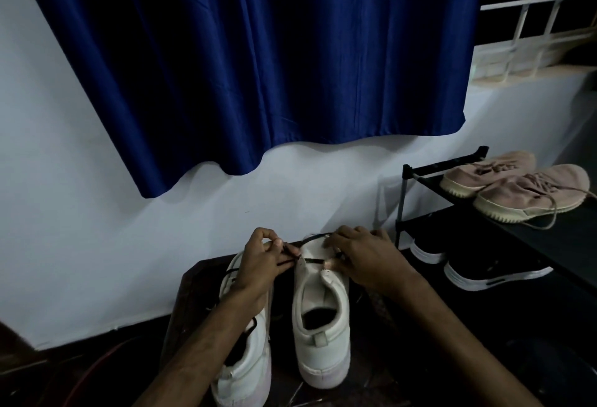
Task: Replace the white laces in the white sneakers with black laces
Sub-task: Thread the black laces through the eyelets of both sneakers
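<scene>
Head view: two white sneakers (319, 325) stand heels-near on a dark tabletop (184, 309). The left hand (258, 264) pinches the black lace (314, 237) in its grip. The right hand (365, 258) looks clenched on the same lace at the right-side sneaker's front. Beyond, a rack (400, 209) carries two pink shoes (529, 193) and two black shoes (491, 272). One blue curtain (258, 51) hangs behind.

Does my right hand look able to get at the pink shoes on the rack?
Probably yes: the pink shoes lie uncovered atop the rack near the right hand, though it grips the black lace.
</scene>
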Tool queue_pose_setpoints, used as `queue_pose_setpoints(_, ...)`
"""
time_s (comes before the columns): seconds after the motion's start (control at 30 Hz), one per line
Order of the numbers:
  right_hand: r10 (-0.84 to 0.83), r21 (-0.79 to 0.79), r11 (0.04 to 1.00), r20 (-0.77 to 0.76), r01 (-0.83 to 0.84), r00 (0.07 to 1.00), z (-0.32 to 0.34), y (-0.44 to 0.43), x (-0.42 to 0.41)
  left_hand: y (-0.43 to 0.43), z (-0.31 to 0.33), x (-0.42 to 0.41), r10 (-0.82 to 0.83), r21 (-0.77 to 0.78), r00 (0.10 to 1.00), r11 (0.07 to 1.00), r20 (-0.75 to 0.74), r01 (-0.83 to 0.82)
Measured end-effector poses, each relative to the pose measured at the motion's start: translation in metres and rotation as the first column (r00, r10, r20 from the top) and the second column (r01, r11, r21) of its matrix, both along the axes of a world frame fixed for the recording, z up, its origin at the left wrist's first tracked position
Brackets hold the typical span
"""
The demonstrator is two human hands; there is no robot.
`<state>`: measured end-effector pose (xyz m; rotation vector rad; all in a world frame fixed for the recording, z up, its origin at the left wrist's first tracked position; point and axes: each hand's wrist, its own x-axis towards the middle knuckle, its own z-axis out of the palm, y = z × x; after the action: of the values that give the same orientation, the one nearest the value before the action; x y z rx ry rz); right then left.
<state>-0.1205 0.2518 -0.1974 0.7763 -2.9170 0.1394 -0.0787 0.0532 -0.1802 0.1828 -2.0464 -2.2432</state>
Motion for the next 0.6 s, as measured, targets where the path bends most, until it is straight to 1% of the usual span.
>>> queue_pose_setpoints(0.03,-0.014,0.011,1.0,-0.044,0.015,0.999,-0.001,0.001,-0.001,0.001,-0.001,-0.001,0.004,-0.005,1.0,1.0,0.001,-0.004)
queue_pose_setpoints(0.07,-0.014,-0.039,0.999,-0.047,0.012,0.999,-0.003,0.003,-0.004,0.001,-0.002,-0.001,0.005,-0.011,1.0,1.0,0.004,-0.005)
queue_pose_setpoints(0.13,0.069,-0.235,0.971,0.066,-0.052,0.995,-0.004,0.011,-0.008,0.001,-0.004,-0.002,0.01,-0.017,1.0,1.0,0.009,-0.009)
queue_pose_setpoints(0.17,0.116,-0.298,0.952,0.115,-0.077,0.987,-0.004,0.015,-0.01,0.001,-0.005,-0.003,0.011,-0.018,1.0,1.0,0.009,-0.011)
queue_pose_setpoints(0.23,0.202,-0.37,0.92,0.167,-0.128,0.965,-0.004,0.021,-0.011,0.001,-0.005,-0.003,0.015,-0.022,1.0,1.0,0.007,-0.015)
queue_pose_setpoints(0.27,0.234,-0.413,0.899,0.165,-0.148,0.958,-0.004,0.023,-0.01,0.002,-0.005,-0.003,0.013,-0.024,1.0,1.0,0.005,-0.013)
queue_pose_setpoints(0.33,0.265,-0.563,0.817,0.18,-0.121,0.947,0.002,0.024,-0.003,0.002,-0.004,-0.002,0.004,-0.028,1.0,1.0,0.002,-0.004)
queue_pose_setpoints(0.4,0.261,-0.719,0.694,0.211,-0.032,0.942,0.007,0.02,0.001,0.002,-0.004,-0.002,-0.003,-0.04,1.0,0.999,-0.001,0.003)
queue_pose_setpoints(0.43,0.242,-0.745,0.667,0.21,-0.005,0.947,0.007,0.016,0.001,0.002,-0.003,-0.002,-0.005,-0.047,1.0,0.999,-0.003,0.005)
queue_pose_setpoints(0.47,0.232,-0.739,0.673,0.199,-0.01,0.952,0.005,0.011,-0.001,0.002,-0.003,-0.001,-0.007,-0.051,1.0,0.999,-0.002,0.007)
queue_pose_setpoints(0.5,0.226,-0.678,0.734,0.181,-0.045,0.957,0.004,0.006,-0.002,0.001,-0.003,-0.001,-0.01,-0.05,1.0,0.999,0.0,0.01)
queue_pose_setpoints(0.57,0.249,-0.453,0.879,0.168,-0.15,0.954,-0.004,-0.001,-0.007,0.0,-0.003,0.0,-0.014,-0.03,1.0,0.999,0.007,0.014)
queue_pose_setpoints(0.6,0.252,-0.389,0.906,0.181,-0.166,0.951,-0.009,0.002,-0.011,0.0,-0.002,0.0,-0.017,-0.011,1.0,1.0,0.006,0.017)
